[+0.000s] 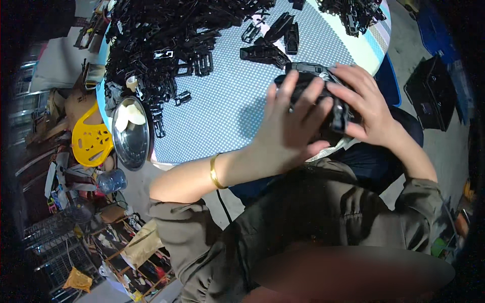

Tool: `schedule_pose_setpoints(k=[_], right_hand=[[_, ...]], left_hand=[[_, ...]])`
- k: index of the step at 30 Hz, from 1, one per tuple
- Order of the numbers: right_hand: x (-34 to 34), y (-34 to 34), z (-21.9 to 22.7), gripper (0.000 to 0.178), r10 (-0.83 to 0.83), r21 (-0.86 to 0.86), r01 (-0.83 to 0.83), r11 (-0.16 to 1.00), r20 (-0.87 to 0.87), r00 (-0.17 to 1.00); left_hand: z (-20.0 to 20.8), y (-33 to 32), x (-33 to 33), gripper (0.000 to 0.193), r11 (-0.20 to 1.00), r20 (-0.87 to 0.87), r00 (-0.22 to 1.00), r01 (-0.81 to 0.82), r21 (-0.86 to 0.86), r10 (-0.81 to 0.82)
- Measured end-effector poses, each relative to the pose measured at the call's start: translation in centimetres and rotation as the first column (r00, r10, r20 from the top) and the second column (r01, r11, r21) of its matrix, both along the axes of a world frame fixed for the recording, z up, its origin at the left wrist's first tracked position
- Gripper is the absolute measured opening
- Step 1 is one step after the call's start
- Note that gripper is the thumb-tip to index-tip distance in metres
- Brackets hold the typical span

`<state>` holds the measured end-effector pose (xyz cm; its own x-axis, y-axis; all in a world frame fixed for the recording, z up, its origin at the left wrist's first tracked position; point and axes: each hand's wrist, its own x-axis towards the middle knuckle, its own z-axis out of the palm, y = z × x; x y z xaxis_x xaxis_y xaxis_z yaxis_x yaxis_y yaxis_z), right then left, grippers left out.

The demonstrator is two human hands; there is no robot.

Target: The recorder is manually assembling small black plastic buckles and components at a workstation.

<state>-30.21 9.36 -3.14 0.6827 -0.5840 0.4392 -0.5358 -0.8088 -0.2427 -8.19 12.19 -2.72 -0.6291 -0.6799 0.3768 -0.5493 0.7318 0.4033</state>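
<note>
At the table's near right edge, a cluster of black plastic parts (339, 117) lies between my two hands. My left hand (283, 129) reaches over its left side, fingers spread apart, palm toward the parts; whether the palm presses on them is hidden. On the other side, the curled fingers and thumb of my right hand (371, 108) close round the right part of the cluster. Just beyond my hands lie several loose black plastic frames (263, 53) on the dotted tablecloth (217, 113). What lies under my palms cannot be seen.
A large heap of black parts (172, 30) covers the table's far left; a smaller heap (356, 17) sits far right. A metal tray (134, 154) with white pieces (129, 118) overhangs the left edge, near a yellow stool (91, 139). A black case (432, 93) stands at right.
</note>
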Motion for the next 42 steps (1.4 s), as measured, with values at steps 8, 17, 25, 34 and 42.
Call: schedule_pose_setpoints(k=[8,17,25,34,42], right_hand=[[-2.6,4.1,-1.5,0.043,0.022,0.093,-0.016,0.996,-0.062,0.998],[0.8,-1.9,1.9,0.033,0.013,-0.064,-0.003,0.998,0.15,0.989],[6.3,-10.7,0.0,0.055,-0.034,0.121,0.026,0.992,0.063,0.997],[2.9,-4.7,0.7,0.048,0.023,0.306,-0.081,0.949,0.189,0.982],[-1.0,0.1,-0.2,0.049,-0.072,0.115,0.055,0.992,0.148,0.986]], left_hand=[[-2.3,1.6,-1.4,0.03,0.954,0.116,0.983,0.168,-0.25,-0.142],[0.5,-3.6,2.0,0.058,0.965,0.058,0.976,-0.198,-0.174,0.211],[0.1,-5.0,2.3,0.081,0.971,-0.023,0.974,-0.222,0.092,0.225],[0.0,-2.6,-0.5,0.084,0.995,-0.129,0.989,-0.06,0.085,0.071],[-1.7,-0.8,-3.5,0.084,0.984,0.032,0.988,0.15,-0.092,-0.148]])
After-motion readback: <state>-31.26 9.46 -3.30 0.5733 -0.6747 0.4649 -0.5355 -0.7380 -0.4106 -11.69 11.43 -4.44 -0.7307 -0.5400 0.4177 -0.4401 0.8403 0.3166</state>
